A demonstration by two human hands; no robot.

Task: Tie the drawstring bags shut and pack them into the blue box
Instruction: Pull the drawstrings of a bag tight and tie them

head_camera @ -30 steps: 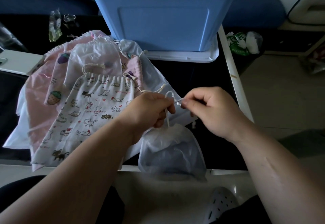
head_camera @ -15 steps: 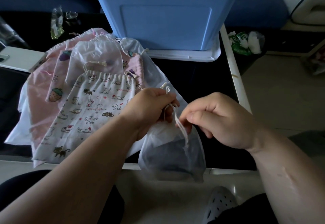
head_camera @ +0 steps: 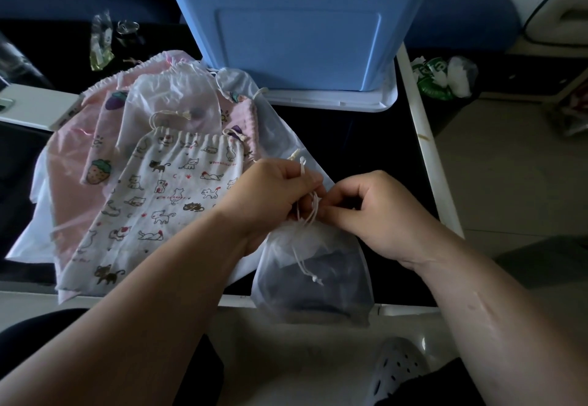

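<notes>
Left hand (head_camera: 270, 195) and right hand (head_camera: 378, 214) both pinch the white drawstring (head_camera: 313, 211) at the gathered neck of a sheer bag (head_camera: 311, 297) overhanging the bench (head_camera: 366, 138) at its near edge; soft, light and probably slippery, it is best held by cord or neck.

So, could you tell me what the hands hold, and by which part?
Left hand and right hand pinch the white cord of the translucent white drawstring bag, at its gathered neck.
</notes>
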